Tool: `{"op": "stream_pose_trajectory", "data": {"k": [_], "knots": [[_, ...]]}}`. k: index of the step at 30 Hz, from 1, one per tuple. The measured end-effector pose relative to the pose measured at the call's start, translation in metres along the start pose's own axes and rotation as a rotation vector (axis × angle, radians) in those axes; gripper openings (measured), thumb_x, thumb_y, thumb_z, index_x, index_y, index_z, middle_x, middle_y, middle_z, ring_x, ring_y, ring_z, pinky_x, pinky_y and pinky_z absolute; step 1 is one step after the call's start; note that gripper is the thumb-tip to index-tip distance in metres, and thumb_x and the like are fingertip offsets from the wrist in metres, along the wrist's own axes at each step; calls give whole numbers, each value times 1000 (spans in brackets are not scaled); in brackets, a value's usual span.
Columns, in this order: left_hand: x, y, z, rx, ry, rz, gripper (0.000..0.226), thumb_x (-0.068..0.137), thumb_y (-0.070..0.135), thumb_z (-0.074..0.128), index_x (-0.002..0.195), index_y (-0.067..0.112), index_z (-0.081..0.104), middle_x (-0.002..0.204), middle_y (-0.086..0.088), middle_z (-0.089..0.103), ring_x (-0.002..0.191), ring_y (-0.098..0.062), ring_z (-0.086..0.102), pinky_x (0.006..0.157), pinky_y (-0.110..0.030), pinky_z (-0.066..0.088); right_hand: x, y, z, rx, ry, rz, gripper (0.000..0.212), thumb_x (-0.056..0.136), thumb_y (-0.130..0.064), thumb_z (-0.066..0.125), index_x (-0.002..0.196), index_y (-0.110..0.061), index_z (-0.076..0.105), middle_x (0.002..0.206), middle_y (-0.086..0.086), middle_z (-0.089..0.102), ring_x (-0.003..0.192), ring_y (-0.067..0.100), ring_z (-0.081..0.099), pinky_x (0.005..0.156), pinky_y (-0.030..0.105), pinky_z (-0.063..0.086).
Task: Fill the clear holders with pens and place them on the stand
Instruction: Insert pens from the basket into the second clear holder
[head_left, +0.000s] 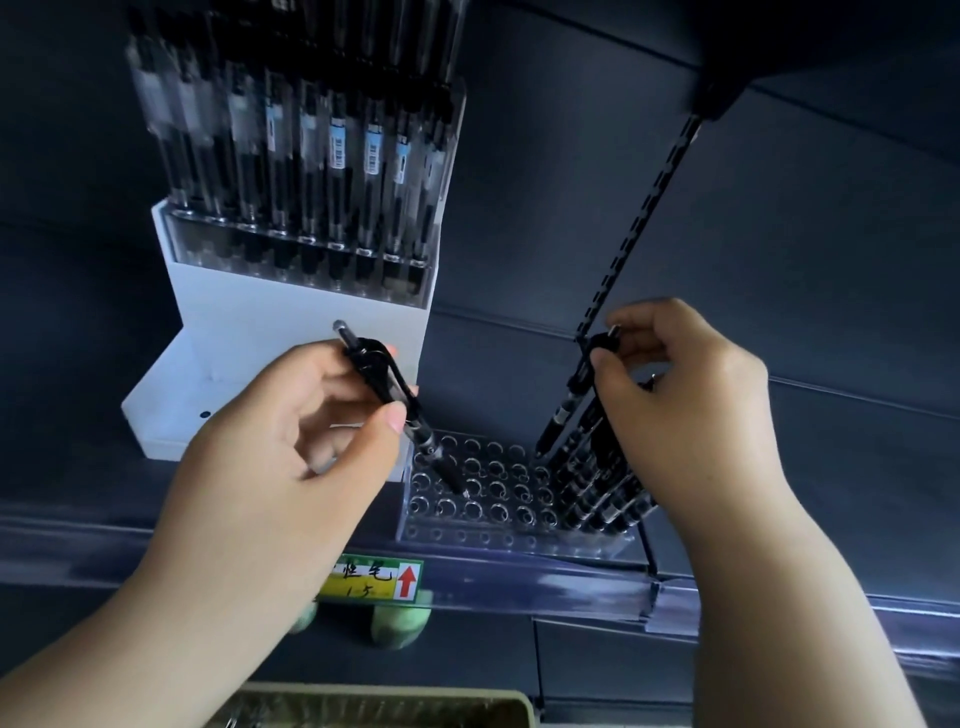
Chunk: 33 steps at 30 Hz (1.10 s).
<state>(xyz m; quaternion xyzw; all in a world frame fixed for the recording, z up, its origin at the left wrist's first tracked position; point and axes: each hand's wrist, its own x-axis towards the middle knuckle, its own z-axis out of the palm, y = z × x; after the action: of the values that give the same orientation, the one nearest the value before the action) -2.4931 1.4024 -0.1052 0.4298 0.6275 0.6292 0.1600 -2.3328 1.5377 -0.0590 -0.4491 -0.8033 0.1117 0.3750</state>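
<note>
Head view: my left hand (291, 441) grips a black pen (387, 384) slanted into the clear holder (467, 535) on the shelf (571, 577); my right hand (691, 395) pinches a seated pen (576, 384). Slanted, the tip may jam between holes.

shelf tag (375, 578) handwritten "1.5", red up arrow (407, 581)

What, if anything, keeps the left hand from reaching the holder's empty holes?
Probably nothing, so yes. The left hand holds a pen whose tip is at empty holes in the holder; the right hand and the standing pens are off to the right.
</note>
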Motion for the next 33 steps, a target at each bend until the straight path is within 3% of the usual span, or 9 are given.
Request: {"op": "stream_pose_trajectory", "data": {"k": [8,13,19,22,25,33], "knots": [[5,-6,-6,7,35,-5,28,81,26,67,109,27,64,100,12,69,92,-1,65,72,-3,46,-3,-8,7,-118,-8,-60,23,81,-16,65,102,-23,58,74,-28,49,90,17,56,83,39,45],[6,-6,-7,-1,45,-8,26,82,24,66,108,23,65,100,11,70,92,0,65,71,-1,45,-5,-8,8,-174,25,-121,18,77,-10,69,94,-16,67,79,-16,52,95,24,58,85,49,46],[6,-3,-6,12,65,-5,26,79,25,65,105,22,66,96,11,70,89,-1,65,71,-2,45,-5,-1,8,-234,27,-148,14,77,-10,69,89,-16,72,86,-1,70,95,29,59,83,47,45],[6,-2,-6,16,76,-8,26,80,24,65,106,22,66,96,10,70,88,-2,65,71,-2,45,-5,0,7,-276,8,-156,26,80,-14,67,105,-20,68,96,-1,70,101,28,56,80,33,30],[5,-1,-6,17,79,-8,26,80,26,64,105,22,66,96,10,70,88,-1,65,71,-1,45,-7,-1,9,-320,-13,-203,30,82,-16,66,111,-23,67,102,-2,69,102,27,55,76,30,19],[6,0,-6,9,80,-15,26,79,25,64,105,21,66,96,9,70,88,-2,65,71,-2,45,-9,-7,13,-355,-13,-320,28,78,-15,70,105,-24,70,98,-3,71,94,28,59,75,33,23]]}}
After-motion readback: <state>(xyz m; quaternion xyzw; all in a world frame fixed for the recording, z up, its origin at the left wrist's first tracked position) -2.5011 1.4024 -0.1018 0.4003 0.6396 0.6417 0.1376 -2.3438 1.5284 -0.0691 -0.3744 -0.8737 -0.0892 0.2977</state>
